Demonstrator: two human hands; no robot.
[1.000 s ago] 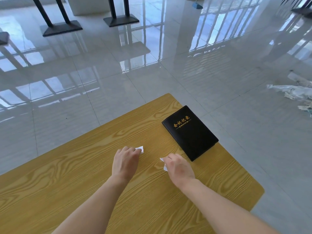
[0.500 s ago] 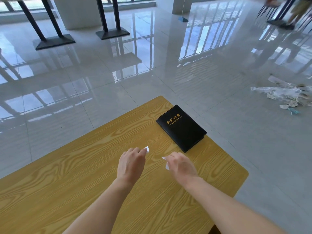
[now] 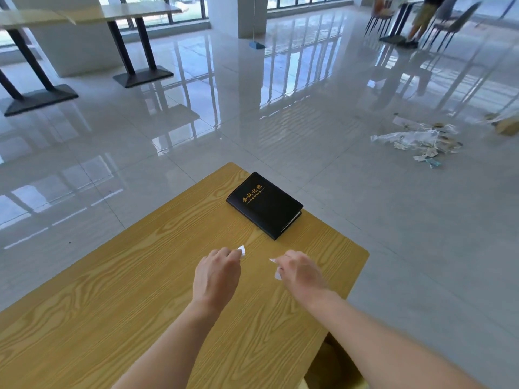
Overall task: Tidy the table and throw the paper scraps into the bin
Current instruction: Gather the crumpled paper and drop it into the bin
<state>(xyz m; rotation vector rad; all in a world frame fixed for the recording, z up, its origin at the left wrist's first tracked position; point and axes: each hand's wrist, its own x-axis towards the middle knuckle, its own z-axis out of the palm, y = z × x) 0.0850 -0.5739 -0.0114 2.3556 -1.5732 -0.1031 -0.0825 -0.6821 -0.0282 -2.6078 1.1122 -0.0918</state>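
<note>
My left hand hovers over the yellow wooden table with its fingers closed on a small white paper scrap that sticks out past the fingertips. My right hand is beside it, fingers pinched on another white paper scrap whose corners show at the fingertips and under the thumb. A black notebook with gold lettering lies flat near the table's far corner, beyond both hands. No bin is in view.
The table's right edge drops to a glossy tiled floor. A heap of plastic and paper litter lies on the floor at the right. Other tables on black bases stand far left; chairs and a person's legs far right.
Both hands keep their scraps and have lifted slightly off the table. The view has tilted up and pulled back, showing more floor, the litter heap and the far furniture.
</note>
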